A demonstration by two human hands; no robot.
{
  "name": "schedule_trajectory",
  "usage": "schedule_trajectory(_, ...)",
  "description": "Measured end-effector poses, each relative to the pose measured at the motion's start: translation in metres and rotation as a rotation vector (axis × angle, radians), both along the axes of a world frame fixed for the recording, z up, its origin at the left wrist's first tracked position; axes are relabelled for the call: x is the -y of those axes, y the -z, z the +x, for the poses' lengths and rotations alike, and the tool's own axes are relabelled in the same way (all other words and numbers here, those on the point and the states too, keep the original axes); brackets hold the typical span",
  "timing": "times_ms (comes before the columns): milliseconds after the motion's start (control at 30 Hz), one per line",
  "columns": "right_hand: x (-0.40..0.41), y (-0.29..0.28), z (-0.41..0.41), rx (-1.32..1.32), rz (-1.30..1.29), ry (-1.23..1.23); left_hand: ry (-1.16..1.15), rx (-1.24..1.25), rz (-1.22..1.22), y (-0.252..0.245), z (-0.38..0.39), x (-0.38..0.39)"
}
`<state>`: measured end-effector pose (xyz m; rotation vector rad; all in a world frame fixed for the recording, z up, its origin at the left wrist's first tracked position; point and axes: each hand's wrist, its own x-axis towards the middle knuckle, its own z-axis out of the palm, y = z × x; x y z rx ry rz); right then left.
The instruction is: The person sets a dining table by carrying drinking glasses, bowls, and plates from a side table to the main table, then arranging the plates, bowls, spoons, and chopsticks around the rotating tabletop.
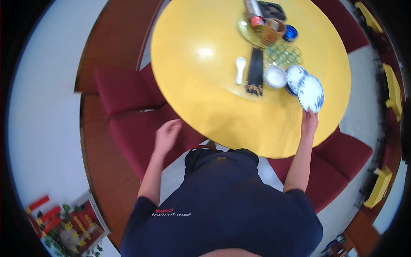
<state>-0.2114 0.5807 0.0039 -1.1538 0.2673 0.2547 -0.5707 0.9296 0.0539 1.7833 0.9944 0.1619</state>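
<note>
My right hand (310, 121) grips the near rim of a blue-and-white plate (310, 93), which overlaps the right edge of a stack of similar plates (295, 77). Left of that stack are white bowls (275, 76), apparently stacked, then a row of black chopsticks (255, 69) with light-coloured ends and a white spoon (240, 70). Several greenish glasses (284, 54) stand beyond the bowls. My left hand (167, 136) hangs beside the table's left edge, over a dark red chair, with its fingers bent and nothing visible in it.
The round yellow table (205, 106) bears a brown container (273, 31), a blue glass ashtray or dish (290, 33), a bottle-like item (255, 14) and a black portable stove or tray (272, 11) at its far side. Dark red chairs (141, 141) stand close around it.
</note>
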Motion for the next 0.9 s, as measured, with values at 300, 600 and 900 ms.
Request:
schedule_trajectory(300, -0.113, -0.002, -0.199, -0.363, -0.067, -0.427, 0.045, 0.232, -0.743, 0.048, 0.067, 0.053)
schedule_trajectory(600, -0.211, -0.002, -0.222, -0.319, -0.271, -0.820, -0.514, 0.261, -0.790, 0.126, 0.020, -0.051)
schedule_trajectory(900, -0.024, 0.056, -0.275, -0.014, -1.028, -0.704, -0.926, 0.307, -0.399, 0.185, 0.110, -0.211)
